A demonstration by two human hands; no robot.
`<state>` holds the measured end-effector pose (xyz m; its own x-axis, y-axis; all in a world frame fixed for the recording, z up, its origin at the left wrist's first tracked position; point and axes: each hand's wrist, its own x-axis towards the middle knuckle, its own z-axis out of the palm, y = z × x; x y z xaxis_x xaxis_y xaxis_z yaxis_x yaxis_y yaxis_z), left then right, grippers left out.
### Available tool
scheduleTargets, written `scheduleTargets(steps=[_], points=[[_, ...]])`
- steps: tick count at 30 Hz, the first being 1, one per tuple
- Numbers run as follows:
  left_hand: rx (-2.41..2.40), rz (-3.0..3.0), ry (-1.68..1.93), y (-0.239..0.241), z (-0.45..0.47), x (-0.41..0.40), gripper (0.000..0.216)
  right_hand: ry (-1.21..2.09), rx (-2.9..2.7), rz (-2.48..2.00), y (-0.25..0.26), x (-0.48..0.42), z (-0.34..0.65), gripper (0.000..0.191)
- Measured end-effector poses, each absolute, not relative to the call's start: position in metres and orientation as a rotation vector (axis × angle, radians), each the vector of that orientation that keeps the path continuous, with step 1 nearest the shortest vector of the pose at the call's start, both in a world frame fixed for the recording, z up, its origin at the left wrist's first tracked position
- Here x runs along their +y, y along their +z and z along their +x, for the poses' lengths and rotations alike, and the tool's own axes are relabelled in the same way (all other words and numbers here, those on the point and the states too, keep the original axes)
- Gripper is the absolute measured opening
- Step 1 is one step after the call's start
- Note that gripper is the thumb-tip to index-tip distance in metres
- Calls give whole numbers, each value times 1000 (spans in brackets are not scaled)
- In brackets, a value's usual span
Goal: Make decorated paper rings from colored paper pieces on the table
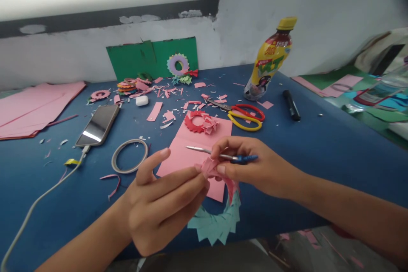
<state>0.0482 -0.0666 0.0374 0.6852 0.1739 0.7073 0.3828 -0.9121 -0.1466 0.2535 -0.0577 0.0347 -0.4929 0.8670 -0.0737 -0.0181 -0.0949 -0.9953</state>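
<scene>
My left hand (159, 208) and my right hand (251, 170) meet over the table's near edge, both pinching a folded pink paper piece (210, 168) on a paper wreath (219, 221) with teal spiky segments hanging below. My right hand also grips a blue-handled craft knife (219, 155), its metal blade pointing left. Under the hands lies a pink paper sheet (191, 144) with a red and pink paper wreath (200, 122) at its far end.
On the blue table (318, 148): red and yellow scissors (245, 114), a black marker (291, 105), a tilted drink bottle (270, 59), a tape ring (129, 156), a phone (98, 125) on a cable, white earbud case (142, 100), pink sheets (35, 108) left, scattered paper scraps, green card (149, 57) at the wall.
</scene>
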Motion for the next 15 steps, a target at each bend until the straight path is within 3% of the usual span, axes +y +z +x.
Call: scheduleTargets(steps=[15], points=[[-468, -2638, -1027, 43, 49, -68, 9, 1465, -1649, -977, 36, -60, 255, 5]])
